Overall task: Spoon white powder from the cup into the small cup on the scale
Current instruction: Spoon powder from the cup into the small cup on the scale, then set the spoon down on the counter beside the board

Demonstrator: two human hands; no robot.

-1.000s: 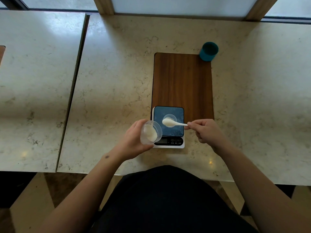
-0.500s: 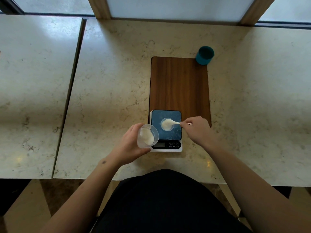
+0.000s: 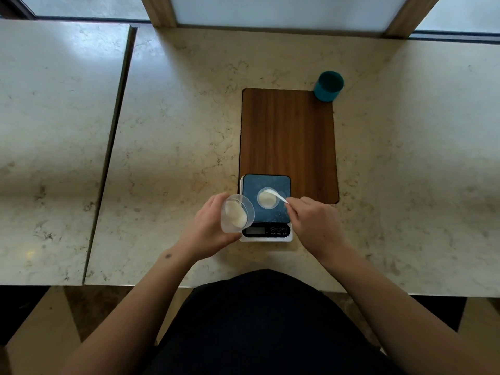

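Observation:
My left hand (image 3: 209, 227) holds a clear plastic cup (image 3: 237, 213) with white powder in it, tilted toward the right, just left of the scale (image 3: 266, 208). A small clear cup (image 3: 267, 198) with white powder stands in the middle of the scale's dark platform. My right hand (image 3: 315, 226) pinches the handle of a white spoon (image 3: 276, 194), whose bowl is turned over the small cup's far rim.
The scale sits at the near end of a brown wooden board (image 3: 288, 136) on a marble table. A teal cup (image 3: 328, 86) stands at the board's far right corner. A gap (image 3: 113, 147) separates a second table on the left.
The spoon moved from above the scale down to the small cup and tipped over it; more powder now shows in the small cup. The left hand kept the big cup beside the scale.

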